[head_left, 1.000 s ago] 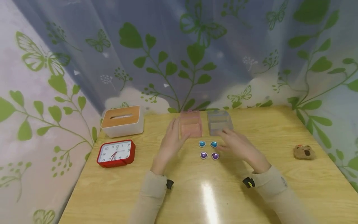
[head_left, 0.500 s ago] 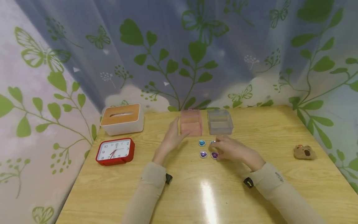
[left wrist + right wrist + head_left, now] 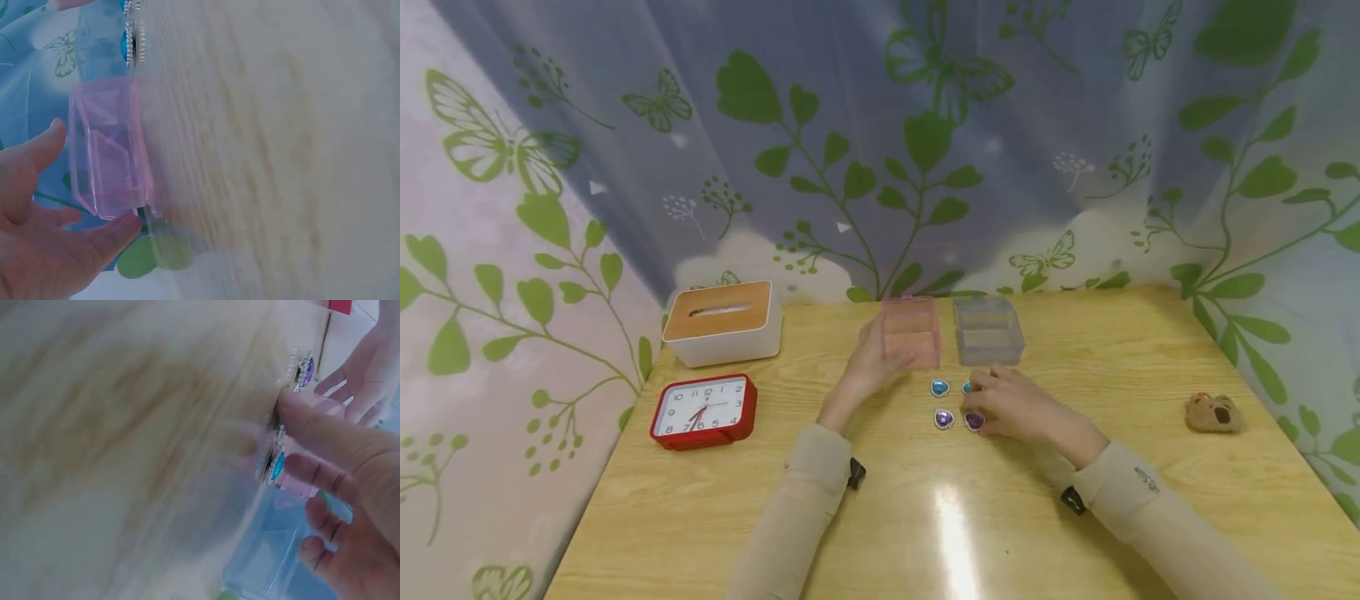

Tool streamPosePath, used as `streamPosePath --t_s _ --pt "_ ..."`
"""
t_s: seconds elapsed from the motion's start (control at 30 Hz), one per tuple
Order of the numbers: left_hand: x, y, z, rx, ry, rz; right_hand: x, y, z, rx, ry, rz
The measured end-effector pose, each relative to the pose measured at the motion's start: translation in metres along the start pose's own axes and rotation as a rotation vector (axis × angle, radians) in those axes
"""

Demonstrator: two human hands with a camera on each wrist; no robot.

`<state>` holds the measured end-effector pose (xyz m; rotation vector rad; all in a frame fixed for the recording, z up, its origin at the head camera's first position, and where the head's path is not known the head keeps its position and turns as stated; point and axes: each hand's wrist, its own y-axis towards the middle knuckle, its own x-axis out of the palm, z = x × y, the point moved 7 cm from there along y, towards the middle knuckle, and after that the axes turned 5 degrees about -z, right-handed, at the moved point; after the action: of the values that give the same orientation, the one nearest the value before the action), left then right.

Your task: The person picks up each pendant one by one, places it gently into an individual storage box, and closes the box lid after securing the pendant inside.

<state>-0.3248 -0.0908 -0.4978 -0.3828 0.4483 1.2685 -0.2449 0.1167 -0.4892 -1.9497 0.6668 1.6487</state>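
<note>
Four heart-shaped gems lie on the wooden table (image 3: 1075,517) in front of two small boxes. My right hand (image 3: 1009,404) curls over the right pair: its thumb and index finger pinch the right blue gem (image 3: 275,464), and its thumb half hides a purple gem (image 3: 973,421). The left blue gem (image 3: 939,387) and the left purple gem (image 3: 943,418) lie free. My left hand (image 3: 867,367) rests with spread fingers against the left side of the pink box (image 3: 912,332); in the left wrist view the thumb (image 3: 115,234) touches a corner of this pink box (image 3: 106,156). A clear grey box (image 3: 988,332) stands right of it.
A white tissue box with a wooden lid (image 3: 722,322) stands at the back left, with a red alarm clock (image 3: 703,410) in front of it. A small brown plush toy (image 3: 1213,412) lies at the right. A leaf-print curtain (image 3: 880,150) hangs close behind the table.
My right hand has drawn back from the grey box onto the right pair of gems and curled its fingers. My left hand has moved closer against the pink box.
</note>
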Motion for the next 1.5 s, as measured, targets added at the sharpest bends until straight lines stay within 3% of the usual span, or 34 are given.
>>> streamPosePath --t_s 0.1,0.23,0.37,0.6,0.73,0.83,0.93,1.23,1.5 --pt "0.000 0.003 0.001 0.035 -0.006 -0.002 0.000 0.000 0.000 -0.019 -0.031 0.014" --pt "0.001 0.009 0.006 0.166 -0.071 0.003 0.002 0.000 -0.001 -0.062 -0.081 0.036" --pt "0.002 0.012 0.009 0.210 -0.108 -0.007 0.003 0.000 -0.001 -0.101 -0.118 0.071" --pt "0.004 0.016 0.001 0.098 -0.140 -0.027 0.005 -0.001 -0.006 -0.152 -0.148 0.121" --pt "0.003 0.017 -0.008 -0.030 -0.129 -0.022 0.005 -0.003 -0.007 -0.171 -0.144 0.140" --pt "-0.002 0.015 -0.011 -0.127 -0.099 -0.002 0.000 -0.003 -0.007 -0.183 -0.069 0.161" --pt "-0.007 0.012 -0.009 -0.176 -0.083 0.008 -0.010 -0.003 -0.007 -0.180 0.045 0.172" --pt "-0.016 0.009 -0.010 -0.192 -0.082 0.010 -0.037 0.004 -0.006 -0.179 0.269 0.214" --pt "-0.012 0.009 -0.011 -0.173 -0.032 -0.014 -0.050 0.013 -0.003 -0.171 0.319 0.313"
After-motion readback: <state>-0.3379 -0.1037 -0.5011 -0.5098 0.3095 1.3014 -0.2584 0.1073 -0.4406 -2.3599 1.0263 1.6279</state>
